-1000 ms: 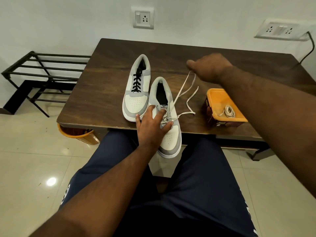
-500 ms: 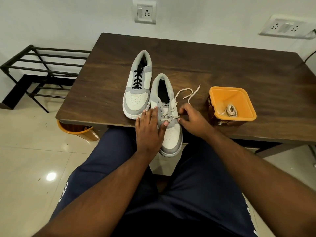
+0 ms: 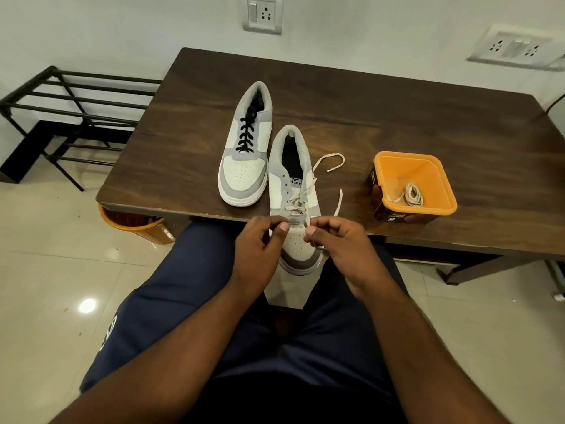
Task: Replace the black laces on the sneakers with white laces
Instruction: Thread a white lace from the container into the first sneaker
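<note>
On the desk (image 3: 397, 123), the left sneaker (image 3: 244, 166) keeps its black lace (image 3: 246, 130). My left hand (image 3: 260, 249) pinches near the eyelets of the right sneaker (image 3: 293, 185), which overhangs the near edge. My right hand (image 3: 339, 240) pinches the white lace (image 3: 308, 191); I'd pull both ends evenly. A spare lace (image 3: 411, 195) waits in the orange tub (image 3: 440, 185).
</note>
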A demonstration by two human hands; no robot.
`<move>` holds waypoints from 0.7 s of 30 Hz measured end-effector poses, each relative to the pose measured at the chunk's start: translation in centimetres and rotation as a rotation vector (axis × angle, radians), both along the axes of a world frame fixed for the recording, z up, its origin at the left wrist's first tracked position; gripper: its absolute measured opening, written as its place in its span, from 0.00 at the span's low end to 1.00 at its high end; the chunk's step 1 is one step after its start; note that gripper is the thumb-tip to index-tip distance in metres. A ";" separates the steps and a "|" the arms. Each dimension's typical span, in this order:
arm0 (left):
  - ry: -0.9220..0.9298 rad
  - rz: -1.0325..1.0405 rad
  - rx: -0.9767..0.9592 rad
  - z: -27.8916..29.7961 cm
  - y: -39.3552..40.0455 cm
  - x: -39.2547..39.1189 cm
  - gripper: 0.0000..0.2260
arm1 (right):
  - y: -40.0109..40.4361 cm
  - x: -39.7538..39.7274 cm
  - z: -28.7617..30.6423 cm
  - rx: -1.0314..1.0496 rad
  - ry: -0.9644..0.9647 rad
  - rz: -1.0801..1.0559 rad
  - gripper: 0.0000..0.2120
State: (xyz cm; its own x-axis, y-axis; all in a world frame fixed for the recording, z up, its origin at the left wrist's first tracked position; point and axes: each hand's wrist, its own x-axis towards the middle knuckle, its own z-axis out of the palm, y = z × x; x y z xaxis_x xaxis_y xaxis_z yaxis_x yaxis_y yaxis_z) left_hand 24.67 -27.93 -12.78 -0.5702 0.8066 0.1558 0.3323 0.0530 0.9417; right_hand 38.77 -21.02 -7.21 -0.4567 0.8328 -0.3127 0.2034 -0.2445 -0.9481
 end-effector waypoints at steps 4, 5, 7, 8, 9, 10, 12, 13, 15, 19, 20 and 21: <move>-0.552 -0.275 -0.123 1.7 -1.6 0.7 0.13 | -1.8 -0.5 0.4 -0.150 0.207 -0.079 0.13; -0.632 -0.334 -0.151 1.9 -1.5 0.6 0.13 | -1.8 -0.8 0.3 -0.161 0.232 -0.123 0.13; -0.691 -0.405 -0.190 1.8 -1.3 0.4 0.13 | -1.7 -1.2 0.3 -0.158 0.262 -0.217 0.12; -0.672 -0.411 -0.199 1.7 -1.2 0.5 0.11 | -1.5 -1.3 0.2 -0.150 0.283 -0.257 0.11; -0.634 -0.398 -0.201 1.6 -1.2 0.5 0.09 | -1.3 -1.4 0.2 -0.142 0.300 -0.302 0.11; -0.594 -0.370 -0.196 1.5 -1.2 0.6 0.06 | -0.9 -1.4 0.2 -0.132 0.323 -0.356 0.11; -0.571 -0.274 -0.173 1.2 -1.0 0.4 0.03 | 0.0 -1.2 -0.1 -0.101 0.344 -0.422 0.11; -0.574 -0.224 -0.156 1.1 -0.9 0.3 0.03 | 0.4 -1.0 -0.3 -0.055 0.294 -0.403 0.11; -0.544 -0.154 -0.113 0.8 -0.7 -0.1 0.04 | 0.9 -0.3 -0.9 0.215 -0.020 -0.237 0.18; -0.497 -0.177 -0.040 1.1 -0.3 -0.5 0.04 | 0.6 -0.4 -1.8 0.855 -0.533 0.182 0.26; -0.482 -0.189 -0.026 1.1 -0.3 -0.5 0.04 | 0.7 -0.6 -2.1 0.866 -0.534 0.238 0.22; -0.473 -0.189 -0.017 1.1 -0.2 -0.5 0.04 | 1.0 -0.8 -2.4 0.854 -0.503 0.274 0.17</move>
State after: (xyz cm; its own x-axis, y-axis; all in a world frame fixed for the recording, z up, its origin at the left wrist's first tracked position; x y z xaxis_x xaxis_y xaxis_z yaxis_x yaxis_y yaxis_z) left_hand 24.14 -28.17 -11.68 -0.4190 0.9026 -0.0985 -0.1252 0.0501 0.9909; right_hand 37.94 -20.03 -9.57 -0.6445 0.7539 0.1274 0.5722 0.5862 -0.5736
